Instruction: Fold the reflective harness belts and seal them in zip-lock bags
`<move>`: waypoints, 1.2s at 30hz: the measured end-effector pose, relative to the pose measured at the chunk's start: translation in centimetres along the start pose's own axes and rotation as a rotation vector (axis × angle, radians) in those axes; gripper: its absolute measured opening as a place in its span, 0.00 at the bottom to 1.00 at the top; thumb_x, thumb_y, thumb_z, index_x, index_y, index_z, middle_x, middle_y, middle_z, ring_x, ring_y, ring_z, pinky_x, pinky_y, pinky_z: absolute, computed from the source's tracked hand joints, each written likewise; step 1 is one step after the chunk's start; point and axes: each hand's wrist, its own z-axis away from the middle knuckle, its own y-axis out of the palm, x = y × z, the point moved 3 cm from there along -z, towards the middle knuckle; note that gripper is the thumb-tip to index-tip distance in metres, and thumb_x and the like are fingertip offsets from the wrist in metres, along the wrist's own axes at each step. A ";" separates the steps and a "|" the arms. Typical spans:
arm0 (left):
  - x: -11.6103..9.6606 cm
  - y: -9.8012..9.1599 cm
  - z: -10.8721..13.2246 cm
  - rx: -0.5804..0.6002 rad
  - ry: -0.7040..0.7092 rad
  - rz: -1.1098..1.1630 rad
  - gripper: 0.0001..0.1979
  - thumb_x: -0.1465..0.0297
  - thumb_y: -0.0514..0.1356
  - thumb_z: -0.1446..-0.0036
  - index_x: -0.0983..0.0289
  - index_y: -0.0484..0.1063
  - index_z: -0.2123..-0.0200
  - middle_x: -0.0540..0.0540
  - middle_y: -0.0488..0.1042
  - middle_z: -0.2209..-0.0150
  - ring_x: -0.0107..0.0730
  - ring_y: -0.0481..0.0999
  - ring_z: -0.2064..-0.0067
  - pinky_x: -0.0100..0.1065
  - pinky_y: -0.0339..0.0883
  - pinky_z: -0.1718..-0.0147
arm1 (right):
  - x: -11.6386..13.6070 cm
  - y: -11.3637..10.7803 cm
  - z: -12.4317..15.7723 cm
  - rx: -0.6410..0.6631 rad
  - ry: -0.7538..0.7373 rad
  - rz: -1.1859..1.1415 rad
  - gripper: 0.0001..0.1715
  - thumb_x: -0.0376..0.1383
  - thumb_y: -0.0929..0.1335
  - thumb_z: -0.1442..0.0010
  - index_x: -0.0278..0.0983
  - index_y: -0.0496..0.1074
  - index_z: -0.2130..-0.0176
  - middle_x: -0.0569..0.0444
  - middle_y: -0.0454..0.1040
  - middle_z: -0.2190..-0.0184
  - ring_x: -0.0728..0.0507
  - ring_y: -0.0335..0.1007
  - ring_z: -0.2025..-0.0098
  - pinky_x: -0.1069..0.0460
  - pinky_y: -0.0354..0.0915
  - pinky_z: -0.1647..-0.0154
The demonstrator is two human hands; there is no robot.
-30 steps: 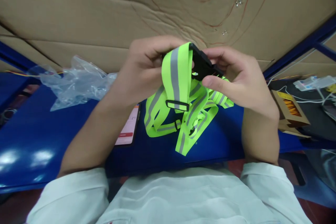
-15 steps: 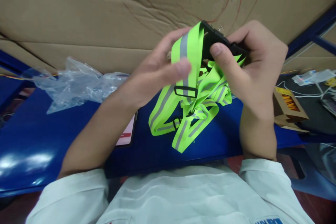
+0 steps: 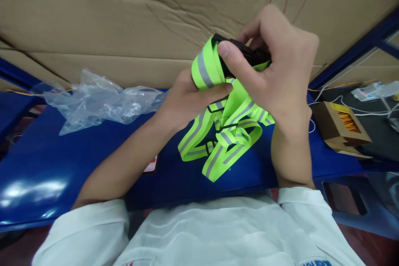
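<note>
Both of my hands hold a neon yellow-green reflective harness (image 3: 215, 164) with grey stripes and black strap sliders. My left hand (image 3: 190, 99) is closed around a folded part of the strap, its thumb lying across the front. My right hand (image 3: 277, 66) grips a black plastic buckle (image 3: 246, 52) at the top of the strap, thumb pressed on its near side. The buckle's far side and some of my fingers are hidden. Loose loops of the harness hang below my hands, over the blue tabletop (image 3: 174, 183).
A crumpled clear plastic bag (image 3: 106, 99) lies to the left. A phone (image 3: 151, 165) shows partly beneath my left forearm. On the right stand an open cardboard box (image 3: 339, 129) with orange contents and white cables (image 3: 370, 113). A cardboard panel (image 3: 93, 20) rises behind the table.
My right hand has moved left with the buckle, nearer my left hand. The top strap loop has bent down and is gathered tighter in my left hand.
</note>
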 end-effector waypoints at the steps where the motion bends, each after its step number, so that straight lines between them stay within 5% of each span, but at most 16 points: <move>1: 0.1 0.0 0.0 -0.019 0.012 -0.006 0.15 0.67 0.75 0.49 0.55 0.81 0.56 0.45 0.83 0.56 0.46 0.78 0.45 0.45 0.73 0.43 | 0.3 0.1 0.0 -0.002 0.010 0.011 0.19 0.55 0.65 0.30 0.45 0.67 0.64 0.56 0.77 0.65 0.41 0.75 0.62 0.46 0.65 0.60; 5: 0.1 0.8 0.3 -0.044 0.039 0.066 0.13 0.70 0.73 0.49 0.55 0.81 0.58 0.46 0.82 0.55 0.43 0.78 0.45 0.43 0.72 0.42 | 1.0 0.3 -0.1 -0.044 0.083 0.081 0.25 0.59 0.64 0.31 0.43 0.67 0.68 0.54 0.75 0.67 0.41 0.75 0.63 0.47 0.66 0.59; 9: 0.2 1.9 0.4 -0.007 -0.079 0.241 0.14 0.71 0.71 0.50 0.56 0.79 0.58 0.47 0.82 0.58 0.41 0.81 0.47 0.43 0.74 0.44 | 0.4 0.5 -0.4 -0.079 0.099 0.224 0.35 0.64 0.58 0.31 0.39 0.69 0.68 0.51 0.73 0.68 0.40 0.75 0.61 0.46 0.67 0.54; 13: 0.7 2.6 0.6 0.163 -0.125 0.332 0.18 0.60 0.73 0.47 0.57 0.79 0.54 0.50 0.82 0.55 0.44 0.80 0.44 0.45 0.74 0.42 | 0.0 0.1 -0.4 -0.072 0.082 0.290 0.34 0.62 0.58 0.29 0.39 0.72 0.65 0.50 0.74 0.66 0.39 0.76 0.59 0.46 0.67 0.53; 16: 1.3 2.8 0.7 0.259 -0.120 0.284 0.21 0.58 0.74 0.48 0.58 0.80 0.52 0.51 0.82 0.51 0.46 0.79 0.42 0.46 0.73 0.40 | 0.2 -0.3 -0.2 -0.081 0.066 0.216 0.29 0.58 0.62 0.29 0.39 0.69 0.67 0.53 0.72 0.67 0.42 0.74 0.60 0.48 0.65 0.54; 24: 2.8 3.1 0.9 0.127 -0.094 0.177 0.23 0.68 0.75 0.49 0.59 0.80 0.49 0.50 0.82 0.49 0.45 0.80 0.43 0.45 0.75 0.41 | -1.2 0.3 -0.8 -0.342 0.096 -0.259 0.30 0.41 0.75 0.37 0.37 0.58 0.79 0.61 0.55 0.78 0.52 0.49 0.72 0.51 0.47 0.68; 31: 3.8 4.3 1.6 0.254 -0.144 0.204 0.28 0.68 0.79 0.57 0.61 0.79 0.50 0.54 0.81 0.46 0.48 0.78 0.41 0.44 0.75 0.42 | -1.8 0.6 -1.0 -0.252 0.197 -0.426 0.30 0.38 0.74 0.35 0.39 0.57 0.80 0.60 0.52 0.80 0.52 0.46 0.74 0.51 0.46 0.71; 36: 3.8 4.5 2.2 0.273 -0.211 0.165 0.22 0.64 0.77 0.53 0.62 0.81 0.54 0.54 0.84 0.53 0.45 0.82 0.49 0.41 0.79 0.51 | -2.5 0.0 -1.0 -0.216 0.179 -0.378 0.30 0.40 0.72 0.33 0.41 0.56 0.79 0.58 0.52 0.77 0.50 0.46 0.72 0.49 0.46 0.68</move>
